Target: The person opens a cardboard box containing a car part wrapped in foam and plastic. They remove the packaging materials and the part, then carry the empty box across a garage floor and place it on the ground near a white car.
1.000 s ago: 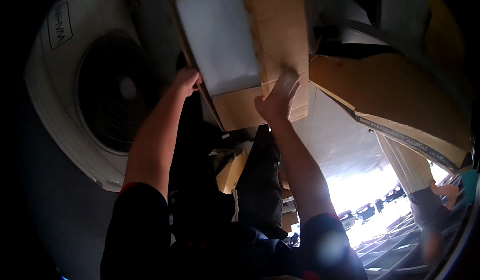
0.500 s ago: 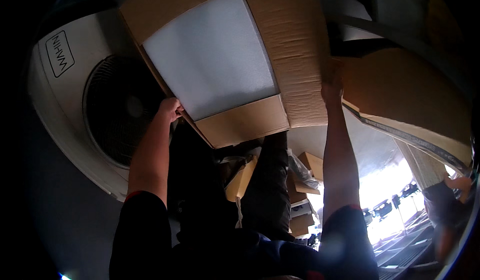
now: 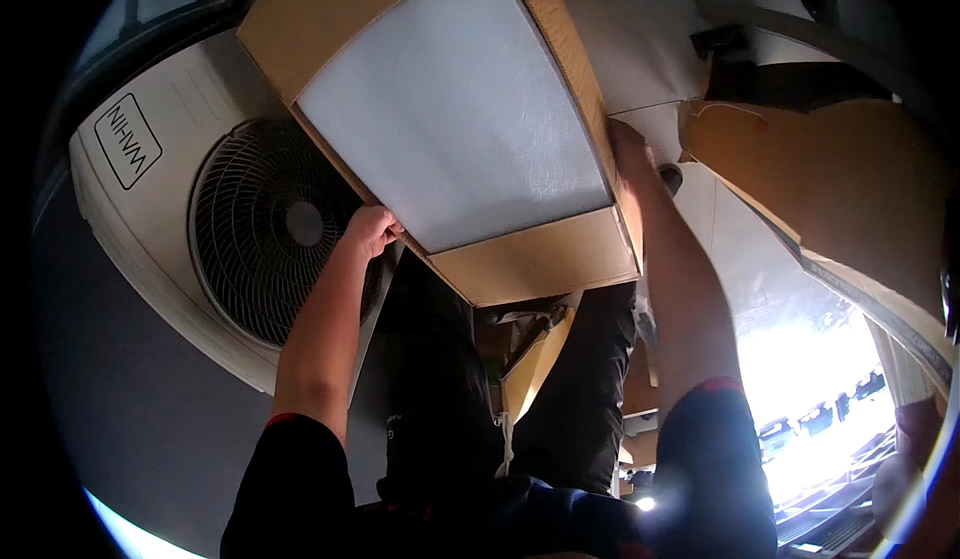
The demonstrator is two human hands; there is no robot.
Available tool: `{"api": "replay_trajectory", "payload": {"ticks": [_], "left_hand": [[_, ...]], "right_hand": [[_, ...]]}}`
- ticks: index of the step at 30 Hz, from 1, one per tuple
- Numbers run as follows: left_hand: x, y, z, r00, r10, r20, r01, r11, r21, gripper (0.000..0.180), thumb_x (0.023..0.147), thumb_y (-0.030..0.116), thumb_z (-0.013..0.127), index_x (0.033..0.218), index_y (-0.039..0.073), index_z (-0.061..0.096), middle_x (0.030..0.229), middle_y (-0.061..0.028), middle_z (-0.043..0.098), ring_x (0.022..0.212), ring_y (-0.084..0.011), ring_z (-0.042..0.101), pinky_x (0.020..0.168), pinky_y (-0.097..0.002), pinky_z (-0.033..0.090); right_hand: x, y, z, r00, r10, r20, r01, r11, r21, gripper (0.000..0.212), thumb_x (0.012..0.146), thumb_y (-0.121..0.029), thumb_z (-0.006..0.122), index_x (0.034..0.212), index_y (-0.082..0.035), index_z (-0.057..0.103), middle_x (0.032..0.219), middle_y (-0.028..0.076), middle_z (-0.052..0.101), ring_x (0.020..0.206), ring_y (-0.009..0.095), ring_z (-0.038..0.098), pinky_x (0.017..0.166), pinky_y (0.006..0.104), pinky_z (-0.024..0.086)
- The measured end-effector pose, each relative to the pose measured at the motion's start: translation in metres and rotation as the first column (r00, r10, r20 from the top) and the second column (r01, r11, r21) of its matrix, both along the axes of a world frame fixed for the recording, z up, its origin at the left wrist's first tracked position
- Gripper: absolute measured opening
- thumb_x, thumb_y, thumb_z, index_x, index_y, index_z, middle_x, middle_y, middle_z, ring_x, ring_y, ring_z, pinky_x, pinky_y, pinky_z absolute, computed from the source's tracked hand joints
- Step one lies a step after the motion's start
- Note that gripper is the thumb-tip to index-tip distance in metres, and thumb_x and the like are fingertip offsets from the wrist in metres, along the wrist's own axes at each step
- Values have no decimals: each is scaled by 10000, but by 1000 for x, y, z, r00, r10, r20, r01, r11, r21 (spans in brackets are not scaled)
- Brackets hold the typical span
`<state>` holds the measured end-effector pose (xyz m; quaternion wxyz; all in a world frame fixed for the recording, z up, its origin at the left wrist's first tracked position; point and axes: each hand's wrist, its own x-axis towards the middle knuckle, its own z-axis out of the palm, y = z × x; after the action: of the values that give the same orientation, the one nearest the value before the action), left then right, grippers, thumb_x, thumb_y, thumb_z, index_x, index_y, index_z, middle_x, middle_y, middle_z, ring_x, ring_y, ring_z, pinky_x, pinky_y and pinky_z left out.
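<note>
A large brown cardboard box (image 3: pixel 530 259) stands tilted before me, its top parted. A white foam sheet (image 3: pixel 465 109) shows inside, framed by cardboard at the near and far ends. My left hand (image 3: pixel 375 229) is closed on the box's left edge, thumb and bent fingers over the cardboard. On the other side, my right hand (image 3: pixel 630 149) is at the right flap (image 3: pixel 565 34), which leans down along the box's side. That hand is in shadow and most of its fingers are hidden.
A white air-conditioner outdoor unit (image 3: pixel 185 109) with a round black fan grille (image 3: pixel 290 224) stands close on the left. A big loose cardboard piece (image 3: pixel 840 179) is at the right. Cardboard scraps (image 3: pixel 540 364) lie between my legs. Bright light comes from the lower right.
The right flap has swung outward and down, so it looks much narrower. My right hand has come left with it. My left hand keeps its hold on the box edge. The view has shifted slightly.
</note>
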<state>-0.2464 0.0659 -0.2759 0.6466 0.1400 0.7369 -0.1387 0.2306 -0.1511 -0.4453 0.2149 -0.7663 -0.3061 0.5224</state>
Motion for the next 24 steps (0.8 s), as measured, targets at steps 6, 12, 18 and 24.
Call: {"api": "replay_trajectory", "payload": {"ticks": [6, 12, 18, 24], "left_hand": [[-15, -10, 14, 995, -97, 8, 97, 995, 28, 101, 804, 37, 714, 739, 22, 637, 770, -74, 606, 715, -175, 575, 757, -355, 514], [22, -1, 34, 915, -404, 20, 403, 915, 32, 273, 878, 65, 641, 1142, -5, 634, 1024, -99, 647, 995, -203, 614, 965, -373, 487], [55, 44, 81, 913, -121, -390, 403, 416, 815, 602, 893, 108, 674, 1393, -105, 413, 1332, -264, 508, 1241, -393, 513, 1100, -455, 397], [120, 181, 82, 320, -412, -853, 698, -507, 506, 866, 853, 339, 759, 1565, 138, 310, 1519, -252, 371, 1436, -433, 334, 1177, -589, 308]], "right_hand": [[-20, 33, 7, 551, 731, 402, -490, 673, -554, 257, 980, -117, 476, 1082, -48, 701, 1106, 203, 713, 1016, 366, 704, 851, 445, 592], [18, 23, 50, 985, 23, 171, -12, 998, -62, 357, 1036, -242, 460, 1227, -6, 647, 1192, 191, 694, 1143, 351, 657, 940, 441, 546], [-27, 69, 185, 927, -156, -341, 99, 979, -178, 872, 1038, -595, 423, 1610, 4, 151, 1672, 177, 219, 1537, 263, 235, 1237, 367, 205], [-54, 67, 190, 999, 20, -44, -29, 977, -211, 926, 992, -643, 496, 1590, 12, 228, 1574, 273, 376, 1471, 359, 375, 1194, 381, 312]]}}
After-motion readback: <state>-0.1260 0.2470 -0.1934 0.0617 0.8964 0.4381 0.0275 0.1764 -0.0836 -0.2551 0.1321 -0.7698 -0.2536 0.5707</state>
